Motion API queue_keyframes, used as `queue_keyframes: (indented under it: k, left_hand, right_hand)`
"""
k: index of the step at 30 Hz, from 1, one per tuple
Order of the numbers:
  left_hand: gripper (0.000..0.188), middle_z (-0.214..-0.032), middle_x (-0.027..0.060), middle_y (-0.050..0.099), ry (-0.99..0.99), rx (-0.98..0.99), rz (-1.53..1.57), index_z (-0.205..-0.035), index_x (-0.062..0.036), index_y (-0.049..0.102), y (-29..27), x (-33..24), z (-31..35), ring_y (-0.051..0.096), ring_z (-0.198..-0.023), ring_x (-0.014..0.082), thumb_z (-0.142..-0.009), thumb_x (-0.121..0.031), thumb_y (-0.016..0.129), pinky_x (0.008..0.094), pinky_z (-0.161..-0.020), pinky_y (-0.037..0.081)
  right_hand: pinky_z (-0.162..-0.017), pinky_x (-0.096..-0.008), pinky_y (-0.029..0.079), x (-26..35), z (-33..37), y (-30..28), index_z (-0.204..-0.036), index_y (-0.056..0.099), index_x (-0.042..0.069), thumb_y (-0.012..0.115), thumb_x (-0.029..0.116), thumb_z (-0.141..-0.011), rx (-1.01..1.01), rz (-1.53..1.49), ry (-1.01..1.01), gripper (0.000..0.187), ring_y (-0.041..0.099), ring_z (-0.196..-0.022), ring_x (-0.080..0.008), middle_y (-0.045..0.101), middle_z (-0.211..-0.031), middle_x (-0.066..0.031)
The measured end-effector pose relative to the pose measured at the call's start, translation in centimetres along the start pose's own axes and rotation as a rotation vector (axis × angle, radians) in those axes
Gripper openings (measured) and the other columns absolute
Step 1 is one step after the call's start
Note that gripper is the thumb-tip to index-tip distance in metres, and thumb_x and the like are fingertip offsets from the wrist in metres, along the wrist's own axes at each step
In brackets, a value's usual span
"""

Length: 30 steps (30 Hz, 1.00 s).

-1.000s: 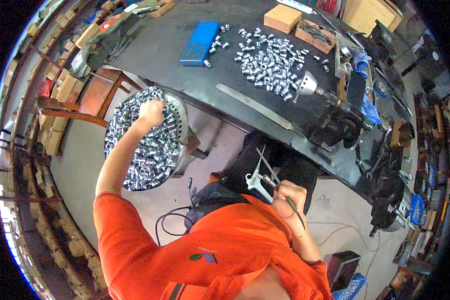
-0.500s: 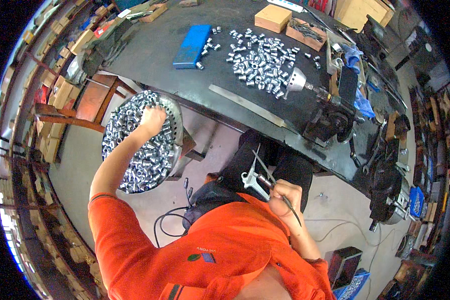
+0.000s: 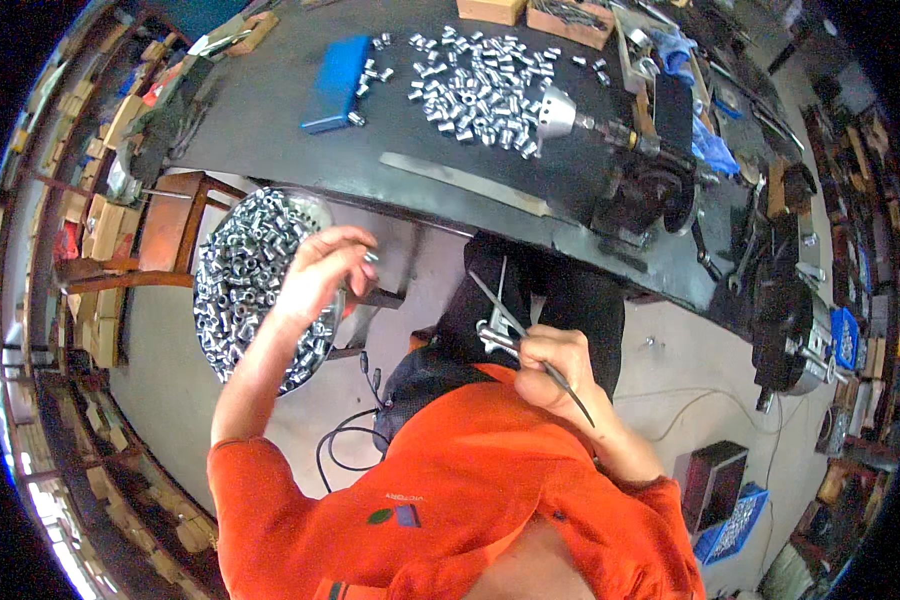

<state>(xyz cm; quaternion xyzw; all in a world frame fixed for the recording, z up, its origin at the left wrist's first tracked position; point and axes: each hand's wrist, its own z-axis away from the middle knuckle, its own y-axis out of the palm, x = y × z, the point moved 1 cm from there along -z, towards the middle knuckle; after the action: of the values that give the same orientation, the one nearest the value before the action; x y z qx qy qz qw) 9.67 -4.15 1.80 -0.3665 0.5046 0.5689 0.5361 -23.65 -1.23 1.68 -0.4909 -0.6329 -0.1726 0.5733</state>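
Note:
My left hand (image 3: 322, 275) is raised over the right edge of a round tray (image 3: 315, 207) heaped with short silver metal sleeves (image 3: 240, 275). Between its fingertips a small metal sleeve (image 3: 371, 257) shows. Above my lap, my right hand (image 3: 555, 368) closes round a long, thin, dark file-like bar (image 3: 500, 305), which slants through the fist. Another silver tool (image 3: 496, 335) with a rounded metal part sticks out of the same grip; its exact kind is unclear. The fingers hide the middle of both tools.
On the dark workbench (image 3: 270, 125) are a blue box (image 3: 338, 85), a pile of metal sleeves (image 3: 480, 90), a flat metal bar (image 3: 460, 182) and a mounted machine with a silver cone (image 3: 558, 112). A wooden chair (image 3: 170, 225) stands beside the tray. A blue crate (image 3: 732, 525) sits lower right.
My left hand has lifted out of the heap and moved right, with a small metal sleeve now in its fingertips. My right hand still holds its tools, slightly turned. The view has shifted.

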Motion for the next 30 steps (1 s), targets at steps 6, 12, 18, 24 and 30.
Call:
queue_keyframes:
  k: [6,12,18,24,30]
  left_hand:
    - [0.033,-0.057,0.0099,0.056,-0.212,0.236,0.468,-0.094,0.0047,0.058,8.4,3.6,2.2,0.052,-0.038,0.0177,-0.093,-0.028,0.054,0.0341,-0.054,0.051]
    - [0.039,-0.051,0.0103,0.054,-0.221,0.186,0.336,-0.090,0.0066,0.058,9.4,4.7,2.3,0.052,-0.037,0.0186,-0.095,-0.031,0.051,0.0328,-0.055,0.052]
    - [0.020,-0.072,0.0099,0.064,-0.161,0.202,-0.026,-0.098,0.0075,0.061,9.9,3.2,2.1,0.060,-0.054,0.0118,-0.089,-0.010,0.062,0.0236,-0.055,0.053]
    - [0.019,-0.089,0.0066,0.064,0.015,0.246,-0.130,-0.103,0.0047,0.061,10.7,3.2,2.0,0.062,-0.075,0.0112,-0.086,-0.002,0.064,0.0237,-0.063,0.053]
    - [0.020,-0.084,0.0060,0.059,0.372,0.142,-0.677,-0.094,-0.0006,0.063,9.4,2.6,0.1,0.060,-0.065,0.0161,-0.075,-0.002,0.068,0.0292,-0.059,0.050]
  right_hand:
    - [-0.045,-0.0380,0.034,0.9,-0.9,0.0,-0.060,0.040,0.005,0.064,0.008,-0.061,0.041,-0.004,-0.035,0.024,0.044,-0.050,-0.0286,0.040,-0.057,-0.0097]
    - [-0.046,-0.0397,0.036,0.1,-0.8,0.6,-0.063,0.044,0.005,0.065,0.010,-0.060,0.050,0.035,0.003,0.022,0.047,-0.051,-0.0303,0.043,-0.059,-0.0111]
    - [-0.047,-0.0422,0.040,-0.2,-1.0,1.2,-0.063,0.048,0.005,0.066,0.012,-0.060,0.073,0.103,0.039,0.020,0.051,-0.054,-0.0324,0.048,-0.060,-0.0119]
    - [-0.048,-0.0394,0.038,-0.8,-0.7,1.1,-0.063,0.045,0.004,0.067,0.013,-0.062,0.066,0.025,0.073,0.024,0.049,-0.054,-0.0315,0.046,-0.061,-0.0113]
    - [-0.046,-0.0354,0.032,-0.8,0.2,-0.8,-0.061,0.037,0.004,0.063,0.009,-0.063,0.010,-0.024,0.139,0.026,0.045,-0.052,-0.0277,0.040,-0.059,-0.0097]
